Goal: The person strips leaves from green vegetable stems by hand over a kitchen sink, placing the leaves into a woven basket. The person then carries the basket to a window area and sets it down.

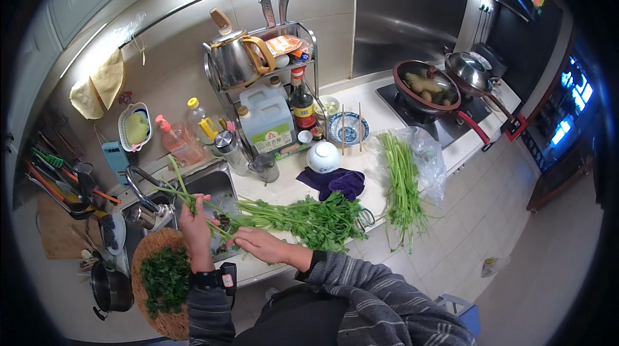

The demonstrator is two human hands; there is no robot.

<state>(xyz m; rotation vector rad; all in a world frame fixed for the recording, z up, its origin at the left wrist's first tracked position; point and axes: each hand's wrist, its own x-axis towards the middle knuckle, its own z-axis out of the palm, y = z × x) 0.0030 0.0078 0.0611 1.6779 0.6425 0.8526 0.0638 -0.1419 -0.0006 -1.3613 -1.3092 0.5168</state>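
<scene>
My left hand (197, 227) grips a few green leafy stalks (180, 186) that look like celery, held over the metal sink (220, 181). Beside it, my right hand (263, 244) pinches the leafy lower end of the same stalks. A leafy bunch of celery (309, 218) lies on the counter just beyond my right hand. Plucked green leaves (164, 278) are heaped in a round woven basket (169, 329), left of my left forearm. Dark scraps (222, 222) lie in the sink, partly hidden by my hands.
Trimmed stalks (400, 172) rest on a plastic bag (430, 167) at the counter's right. Behind stand an upturned white bowl (324, 157), a purple cloth (341, 181), and a metal rack (314, 51) with a kettle (234, 60). A lidded pan (425, 85) sits on the stove. The faucet (138, 186) arches over the sink.
</scene>
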